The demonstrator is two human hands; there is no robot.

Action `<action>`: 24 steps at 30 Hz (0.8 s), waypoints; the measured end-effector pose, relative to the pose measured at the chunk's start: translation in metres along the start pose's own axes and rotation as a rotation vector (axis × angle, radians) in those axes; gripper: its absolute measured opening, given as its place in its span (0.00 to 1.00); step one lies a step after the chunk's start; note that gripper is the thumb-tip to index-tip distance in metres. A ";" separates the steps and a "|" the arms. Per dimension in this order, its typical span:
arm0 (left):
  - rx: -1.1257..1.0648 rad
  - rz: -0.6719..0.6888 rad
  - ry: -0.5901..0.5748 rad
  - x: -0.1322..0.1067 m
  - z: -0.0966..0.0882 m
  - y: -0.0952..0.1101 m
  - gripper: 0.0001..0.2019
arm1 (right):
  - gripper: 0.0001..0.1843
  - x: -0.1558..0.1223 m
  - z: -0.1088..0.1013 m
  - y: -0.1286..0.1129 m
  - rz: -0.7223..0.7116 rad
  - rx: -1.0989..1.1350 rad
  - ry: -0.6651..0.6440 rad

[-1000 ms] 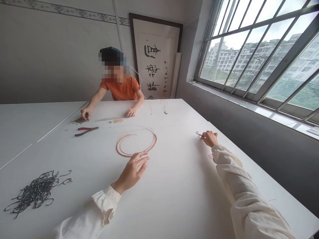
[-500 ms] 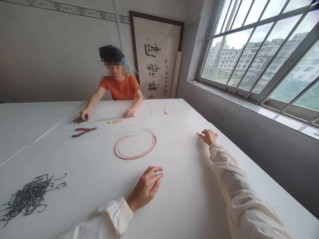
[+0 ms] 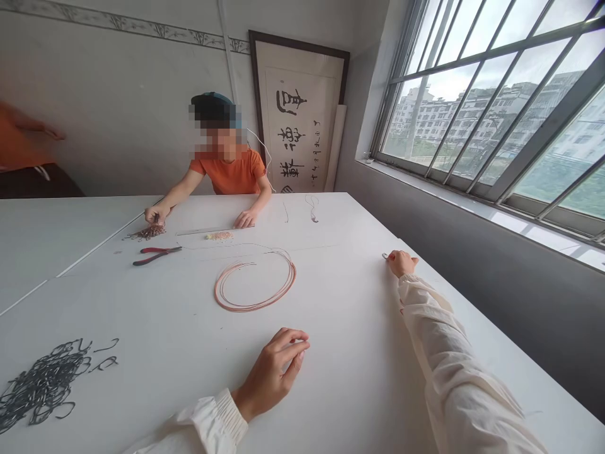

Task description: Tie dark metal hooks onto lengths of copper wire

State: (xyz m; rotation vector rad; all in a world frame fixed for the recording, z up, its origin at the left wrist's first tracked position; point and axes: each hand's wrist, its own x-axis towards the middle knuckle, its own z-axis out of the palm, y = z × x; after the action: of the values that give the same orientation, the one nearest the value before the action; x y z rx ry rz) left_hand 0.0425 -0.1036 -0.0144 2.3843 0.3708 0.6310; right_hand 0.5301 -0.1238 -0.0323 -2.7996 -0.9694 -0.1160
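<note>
Two hands are recorded over the white surface (image 3: 350, 328). The right hand (image 3: 401, 263) is closed in a pinch on a small wire loop (image 3: 385, 256) at right of centre, seemingly pressed to the surface for steadying. The left hand (image 3: 276, 375) lies released and empty at lower centre, below a copper wire coil (image 3: 293, 275), laid flat, apparently to keep it untangled.

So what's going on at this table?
A person's right hand has its fingertips at a small wire piece on a white table. Their left hand is open near a copper wire coil. Opposite, a co-worker in an orange shirt has a hand over a small wire pile, near red-handled pliers.
</note>
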 end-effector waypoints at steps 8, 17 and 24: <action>0.024 -0.010 -0.045 0.002 -0.001 0.005 0.14 | 0.18 0.023 -0.012 0.006 0.074 0.041 -0.033; -0.012 0.010 -0.001 0.005 0.000 -0.005 0.13 | 0.23 -0.030 -0.040 0.053 0.160 0.023 -0.123; -0.036 -0.004 0.051 0.006 -0.002 -0.001 0.12 | 0.26 -0.102 -0.026 0.072 0.124 -0.017 -0.126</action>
State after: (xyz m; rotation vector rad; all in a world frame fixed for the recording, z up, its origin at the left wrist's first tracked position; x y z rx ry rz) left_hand 0.0461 -0.0995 -0.0121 2.3361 0.3832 0.6926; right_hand 0.4947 -0.2461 -0.0304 -2.9039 -0.8203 0.0703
